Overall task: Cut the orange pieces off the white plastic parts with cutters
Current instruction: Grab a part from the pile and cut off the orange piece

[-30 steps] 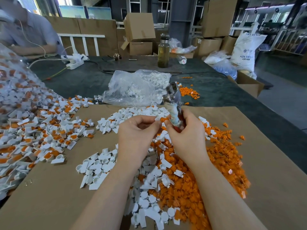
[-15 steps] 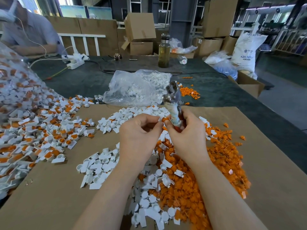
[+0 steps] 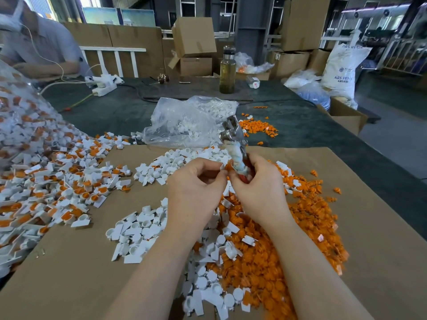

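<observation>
Over the middle of the cardboard sheet (image 3: 69, 273), both hands meet. Right hand (image 3: 258, 192) is clenched round the cutters (image 3: 234, 144), their metal head standing up and tilted away. Left hand (image 3: 196, 190) curls its fingers and pinches a small white part (image 3: 223, 166) with orange on it, just beside the cutter handles. Under the wrists lies a heap of orange pieces (image 3: 300, 227) to the right, with cut white parts (image 3: 138, 232) to the near left. Far left spreads a pile of uncut parts (image 3: 57, 181). Beyond the hands sits a plastic bag (image 3: 182, 121), a bottle (image 3: 227, 70) farther back.
</observation>
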